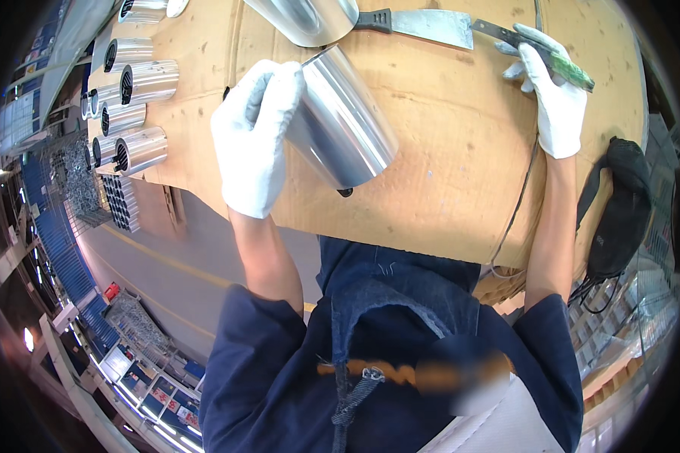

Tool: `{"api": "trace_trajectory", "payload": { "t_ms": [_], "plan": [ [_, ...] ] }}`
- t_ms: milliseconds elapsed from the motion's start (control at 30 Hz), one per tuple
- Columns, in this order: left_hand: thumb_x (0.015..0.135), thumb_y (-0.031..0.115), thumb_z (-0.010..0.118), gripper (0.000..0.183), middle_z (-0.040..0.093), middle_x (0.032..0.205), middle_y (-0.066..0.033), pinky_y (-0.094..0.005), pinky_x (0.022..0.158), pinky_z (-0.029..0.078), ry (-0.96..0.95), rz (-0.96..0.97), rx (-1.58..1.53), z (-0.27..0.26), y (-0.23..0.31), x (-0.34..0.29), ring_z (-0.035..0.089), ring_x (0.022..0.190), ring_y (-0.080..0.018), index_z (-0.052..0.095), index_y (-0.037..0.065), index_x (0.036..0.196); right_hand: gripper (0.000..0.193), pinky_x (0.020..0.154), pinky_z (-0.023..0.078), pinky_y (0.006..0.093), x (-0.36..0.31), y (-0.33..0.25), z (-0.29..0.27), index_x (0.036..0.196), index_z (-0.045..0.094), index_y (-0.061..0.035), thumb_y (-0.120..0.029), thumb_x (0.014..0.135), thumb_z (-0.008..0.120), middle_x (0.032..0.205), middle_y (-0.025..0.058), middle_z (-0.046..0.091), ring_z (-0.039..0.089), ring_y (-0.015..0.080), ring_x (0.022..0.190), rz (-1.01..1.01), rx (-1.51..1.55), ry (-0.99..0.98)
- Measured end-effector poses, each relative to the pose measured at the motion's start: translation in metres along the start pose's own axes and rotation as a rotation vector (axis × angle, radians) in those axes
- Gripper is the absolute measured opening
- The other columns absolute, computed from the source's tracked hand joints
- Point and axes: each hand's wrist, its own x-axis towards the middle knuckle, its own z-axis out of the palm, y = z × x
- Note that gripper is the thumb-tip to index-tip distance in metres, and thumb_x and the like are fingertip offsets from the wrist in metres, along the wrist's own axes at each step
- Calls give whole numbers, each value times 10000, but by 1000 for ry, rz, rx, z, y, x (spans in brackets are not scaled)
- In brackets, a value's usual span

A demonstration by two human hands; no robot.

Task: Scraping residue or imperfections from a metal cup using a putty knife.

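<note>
My left hand (254, 140), in a white glove, pinches the upper left rim of a shiny metal cylinder (347, 121). The cylinder lies tilted on the cardboard-covered table (461, 189), with a small black piece (345, 192) at its lower end. In my white-gloved right hand (555, 98) is a knife-like tool (574, 73) with a green handle and a narrow dark blade. The tip of that blade points left, close to the wide blade of a black-handled scraper (431, 28). A second metal cylinder (310, 16) lies beyond the first, partly out of view.
Several metal cylinders with dark insides (149, 81) stand along the table's left edge. A black pouch with a strap (621, 204) lies at the right edge. A thin cord (523, 200) runs down the right side. Wire cages and the floor (166, 249) show at left.
</note>
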Motion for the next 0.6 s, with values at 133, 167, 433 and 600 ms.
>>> {"api": "trace_trajectory", "payload": {
  "t_ms": [133,167,433,600],
  "plan": [
    [879,108,582,139,524,745,23,-175,616,352,2,19,47,1,0,3,430,690,-37,585,-29,854,261,566,384,172,-2,-2,3,1118,589,-6,-119,885,563,915,77,673,553,58,662,17,-87,6],
    [877,115,588,151,517,728,23,-177,604,346,-13,59,49,2,0,4,422,677,-36,581,-30,833,261,566,384,172,-2,0,2,1118,589,-6,-119,885,563,915,77,673,553,58,662,18,-75,-1],
    [864,189,618,253,479,633,37,-177,528,297,14,53,80,-8,-3,9,377,594,-26,573,-24,734,250,534,368,170,-2,8,1,1091,619,-31,-154,877,580,882,45,676,555,46,648,-57,-101,-27],
    [885,180,562,217,559,750,-4,-205,641,370,-34,32,144,-16,-10,10,467,693,-64,609,-30,862,248,546,362,176,-3,6,-3,1081,621,-23,-158,876,584,881,51,676,555,53,647,-60,-90,9]
  ]
}}
